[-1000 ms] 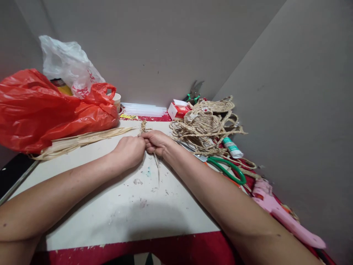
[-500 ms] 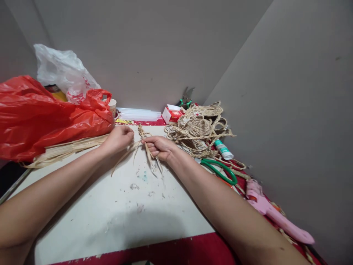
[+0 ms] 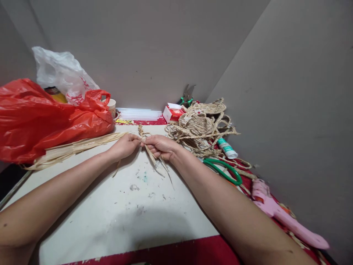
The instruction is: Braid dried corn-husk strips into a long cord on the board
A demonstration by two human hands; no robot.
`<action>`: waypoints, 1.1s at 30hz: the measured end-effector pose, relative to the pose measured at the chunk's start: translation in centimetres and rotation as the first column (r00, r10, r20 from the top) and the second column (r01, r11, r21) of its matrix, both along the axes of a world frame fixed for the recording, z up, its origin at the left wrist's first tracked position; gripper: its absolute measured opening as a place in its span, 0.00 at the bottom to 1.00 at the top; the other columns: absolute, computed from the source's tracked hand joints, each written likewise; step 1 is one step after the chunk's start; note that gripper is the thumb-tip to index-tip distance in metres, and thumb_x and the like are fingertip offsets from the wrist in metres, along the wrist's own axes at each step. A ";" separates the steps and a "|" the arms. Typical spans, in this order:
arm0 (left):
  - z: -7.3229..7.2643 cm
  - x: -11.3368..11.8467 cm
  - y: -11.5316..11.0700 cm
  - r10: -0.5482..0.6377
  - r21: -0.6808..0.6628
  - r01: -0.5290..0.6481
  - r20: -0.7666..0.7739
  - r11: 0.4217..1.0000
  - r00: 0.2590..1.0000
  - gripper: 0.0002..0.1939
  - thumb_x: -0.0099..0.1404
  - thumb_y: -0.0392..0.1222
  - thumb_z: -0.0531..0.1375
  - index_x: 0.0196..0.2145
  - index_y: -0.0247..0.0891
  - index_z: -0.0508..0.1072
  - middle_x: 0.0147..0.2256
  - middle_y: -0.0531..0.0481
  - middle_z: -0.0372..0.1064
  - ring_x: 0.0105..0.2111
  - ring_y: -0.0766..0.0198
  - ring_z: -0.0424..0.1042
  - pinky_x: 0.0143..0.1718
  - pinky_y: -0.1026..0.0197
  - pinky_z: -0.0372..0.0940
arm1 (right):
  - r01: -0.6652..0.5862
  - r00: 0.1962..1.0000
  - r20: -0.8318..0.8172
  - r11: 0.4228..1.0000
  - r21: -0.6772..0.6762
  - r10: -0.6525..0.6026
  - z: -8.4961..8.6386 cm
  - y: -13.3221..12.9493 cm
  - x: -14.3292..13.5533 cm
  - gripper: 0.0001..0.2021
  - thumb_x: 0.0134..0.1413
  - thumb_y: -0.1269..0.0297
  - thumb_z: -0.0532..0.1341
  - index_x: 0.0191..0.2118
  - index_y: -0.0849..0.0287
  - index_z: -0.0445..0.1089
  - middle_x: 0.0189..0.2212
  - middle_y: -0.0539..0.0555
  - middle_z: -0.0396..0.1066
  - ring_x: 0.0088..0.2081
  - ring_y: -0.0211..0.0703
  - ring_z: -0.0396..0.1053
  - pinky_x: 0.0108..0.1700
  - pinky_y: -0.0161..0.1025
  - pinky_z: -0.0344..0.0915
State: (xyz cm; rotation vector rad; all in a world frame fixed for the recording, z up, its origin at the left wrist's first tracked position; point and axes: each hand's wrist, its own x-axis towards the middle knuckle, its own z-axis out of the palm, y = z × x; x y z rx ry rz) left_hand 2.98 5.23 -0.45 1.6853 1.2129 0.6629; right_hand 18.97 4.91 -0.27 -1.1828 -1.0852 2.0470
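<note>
My left fingers [image 3: 135, 138] pinch the pale fibre strands [image 3: 151, 157] towards the far edge of the white surface [image 3: 91, 215], my right fingers [image 3: 151, 140] grip them just beside, and there's braided rope [image 3: 199, 125] heaped further right!

Bare left hand [image 3: 125, 147], bare right hand [image 3: 162, 145], mole-marked forearms [image 3: 74, 184]

I watch through one head-worn camera, facing forward and down from above the near-edge side of the table [image 3: 96, 217]; the left hand [image 3: 126, 146] and right hand [image 3: 162, 146] sit mid-frame toward its far edge, the grey wall [image 3: 124, 40] beyond.
</note>
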 end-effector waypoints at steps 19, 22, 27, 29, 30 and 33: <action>0.4 -0.4 0.6 -0.063 -0.390 0.134 0.190 0.911 0.980 0.11 0.58 0.42 0.56 0.21 0.37 0.61 0.15 0.60 0.43 0.12 0.75 0.41 0.14 0.67 0.33 | -0.361 0.705 0.663 0.678 0.641 -0.252 -0.3 -0.6 -0.3 0.11 0.53 0.67 0.53 0.24 0.64 0.67 0.19 0.48 0.61 0.23 0.34 0.55 0.26 0.31 0.51; 0.3 -0.3 0.7 -0.053 -0.378 0.114 0.167 0.919 0.984 0.10 0.58 0.40 0.56 0.21 0.37 0.63 0.14 0.60 0.44 0.11 0.76 0.40 0.14 0.66 0.34 | -0.458 0.648 0.724 0.638 0.619 -0.237 0.5 -0.8 0.1 0.11 0.53 0.68 0.52 0.23 0.63 0.65 0.19 0.49 0.61 0.24 0.34 0.56 0.27 0.32 0.50; 0.0 0.0 0.5 -0.003 -0.317 0.049 0.146 0.947 0.989 0.11 0.58 0.38 0.55 0.20 0.36 0.63 0.12 0.60 0.45 0.11 0.75 0.41 0.13 0.65 0.35 | -0.499 0.552 0.780 0.632 0.593 -0.296 1.6 -1.0 0.4 0.10 0.52 0.68 0.52 0.23 0.63 0.65 0.21 0.52 0.64 0.25 0.37 0.57 0.28 0.33 0.50; -0.1 0.0 0.4 0.009 -0.306 0.038 0.151 0.951 0.989 0.11 0.58 0.38 0.55 0.19 0.36 0.63 0.12 0.60 0.46 0.11 0.75 0.42 0.13 0.65 0.35 | -0.458 0.580 0.767 0.668 0.586 -0.275 1.8 -1.4 -0.1 0.10 0.52 0.68 0.52 0.23 0.63 0.65 0.20 0.51 0.64 0.24 0.36 0.57 0.27 0.33 0.50; -0.1 0.0 0.3 0.013 -0.306 0.036 0.156 0.951 0.988 0.11 0.58 0.38 0.55 0.19 0.36 0.63 0.12 0.60 0.46 0.11 0.75 0.41 0.13 0.65 0.35 | -0.428 0.608 0.754 0.697 0.576 -0.249 1.8 -1.7 -0.5 0.10 0.52 0.69 0.52 0.23 0.63 0.65 0.19 0.51 0.63 0.23 0.35 0.57 0.26 0.33 0.50; 0.1 -0.1 0.1 0.038 -0.326 0.028 0.196 0.945 0.980 0.10 0.57 0.36 0.55 0.19 0.36 0.63 0.12 0.60 0.45 0.11 0.75 0.41 0.14 0.66 0.35 | -0.344 0.663 0.721 0.773 0.532 -0.202 1.7 -2.5 -1.7 0.11 0.52 0.70 0.51 0.23 0.62 0.65 0.17 0.50 0.62 0.21 0.34 0.56 0.25 0.32 0.50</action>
